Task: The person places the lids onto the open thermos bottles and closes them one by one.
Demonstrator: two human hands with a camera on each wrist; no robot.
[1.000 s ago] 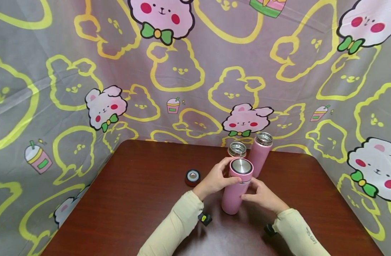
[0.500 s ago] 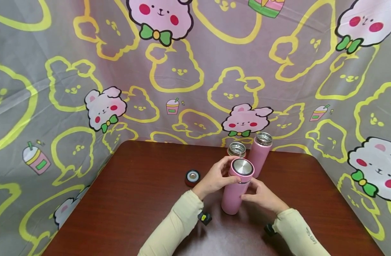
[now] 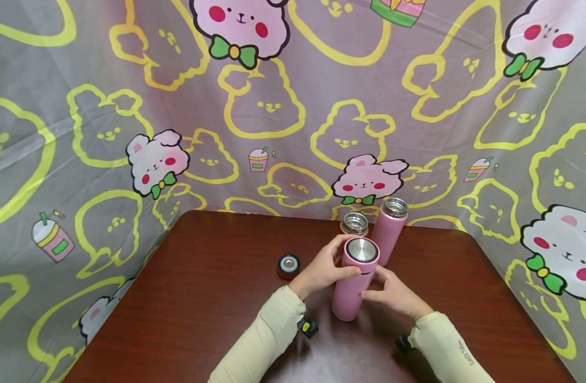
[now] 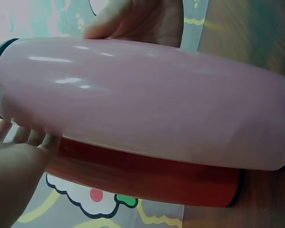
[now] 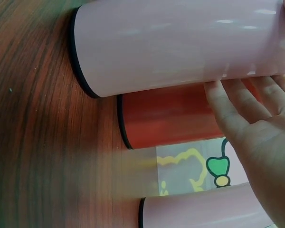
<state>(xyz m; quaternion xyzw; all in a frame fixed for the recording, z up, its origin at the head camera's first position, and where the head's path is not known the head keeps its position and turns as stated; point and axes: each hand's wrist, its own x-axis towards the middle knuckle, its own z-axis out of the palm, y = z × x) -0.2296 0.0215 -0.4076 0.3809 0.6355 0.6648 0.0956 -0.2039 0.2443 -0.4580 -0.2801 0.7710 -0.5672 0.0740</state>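
Note:
A pink thermos [image 3: 348, 298] stands upright near the front of the table, with a steel-topped pink lid [image 3: 362, 252] on it. My left hand [image 3: 324, 269] grips the lid, thumb at the front and fingers round the far side. Lower down, my right hand [image 3: 397, 293] holds the body from the right. In the right wrist view, fingertips of the right hand [image 5: 263, 126] press against the pink thermos [image 5: 175, 45]. Behind it is a red thermos [image 3: 354, 224], mostly hidden in the head view, its steel mouth uncovered.
Another pink thermos [image 3: 389, 234], without a lid, stands at the back right. A red and black lid [image 3: 288, 264] lies to the left with its inner side up. Patterned cloth [image 3: 283, 106] rises behind the brown table [image 3: 201, 298].
The lid shifts slightly under my left hand, and the pale ring beneath its edge now looks like a thin dark line. My right hand and the thermos body stay in place.

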